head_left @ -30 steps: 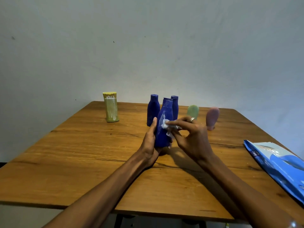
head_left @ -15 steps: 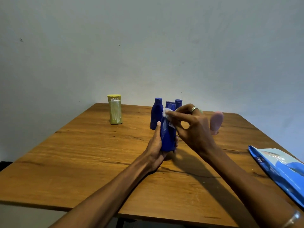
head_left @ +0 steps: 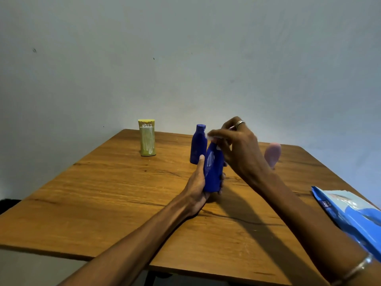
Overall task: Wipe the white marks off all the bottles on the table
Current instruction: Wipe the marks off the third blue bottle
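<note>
My left hand [head_left: 196, 185] grips a blue bottle [head_left: 213, 172] that stands on the wooden table [head_left: 123, 199]; faint white smears show on its upper front. Above the bottle's neck, my right hand [head_left: 239, 145] pinches a small white wipe [head_left: 212, 137]. A second blue bottle [head_left: 198, 144] stands just behind. At the back left is a yellow-green bottle [head_left: 147, 138] streaked with white marks. A pink bottle [head_left: 272, 154] is partly hidden behind my right wrist. Other bottles behind my right hand are hidden.
A blue wipes packet [head_left: 350, 215] lies at the table's right edge. A bare wall stands close behind the table. The table's front edge runs below my forearms.
My right hand has moved up the blue bottle with the wipe, from its shoulder to above the neck. My left hand keeps its grip on the bottle.
</note>
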### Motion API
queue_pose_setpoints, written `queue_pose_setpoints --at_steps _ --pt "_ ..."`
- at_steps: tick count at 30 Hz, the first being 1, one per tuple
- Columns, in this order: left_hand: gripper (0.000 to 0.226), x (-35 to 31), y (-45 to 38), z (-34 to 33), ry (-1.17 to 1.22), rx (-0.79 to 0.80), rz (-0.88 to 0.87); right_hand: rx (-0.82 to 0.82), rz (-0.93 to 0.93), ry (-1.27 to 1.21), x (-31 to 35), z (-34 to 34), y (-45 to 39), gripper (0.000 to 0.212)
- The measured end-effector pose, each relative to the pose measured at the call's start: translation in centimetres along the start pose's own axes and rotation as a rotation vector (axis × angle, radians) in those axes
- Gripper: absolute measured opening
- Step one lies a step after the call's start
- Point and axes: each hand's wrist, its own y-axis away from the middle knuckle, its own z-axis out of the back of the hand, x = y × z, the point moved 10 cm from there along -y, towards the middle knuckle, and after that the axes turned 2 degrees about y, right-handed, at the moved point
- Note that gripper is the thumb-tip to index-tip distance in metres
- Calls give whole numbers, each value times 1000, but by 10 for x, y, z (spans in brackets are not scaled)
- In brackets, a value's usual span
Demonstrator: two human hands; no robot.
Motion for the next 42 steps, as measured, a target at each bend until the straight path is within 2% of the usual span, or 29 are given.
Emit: queue_pose_setpoints --at_steps 3,6,10,14,21,25,28,33,35,40,42 --pt "57 0 -1 2 9 -15 -1 79 46 11 4 -11 6 23" --pt "62 1 -2 -1 20 12 11 -37 -56 -56 -13 6 5 25" --pt "54 1 -2 5 48 -27 2 54 50 -49 6 -6 11 30" --pt "58 1 -2 -2 34 14 12 -21 -47 -37 -15 8 4 30" --pt "50 2 -3 9 61 -77 -4 117 79 -48 9 -12 23 24" --pt "53 6 -3 2 65 -40 42 -23 -13 -116 -13 5 13 24" --pt "53 6 -4 8 69 -72 45 -84 -51 -157 -9 5 14 32" --pt "40 -1 0 12 63 -120 2 80 88 -65 13 -20 42 32" --pt "41 -2 1 12 49 -121 -8 103 90 -46 9 -21 48 32" --pt "54 5 -2 11 43 -101 40 -82 -51 -80 -9 6 35 30" --pt "53 5 -4 14 47 -104 30 -86 -71 -78 -7 2 32 28"
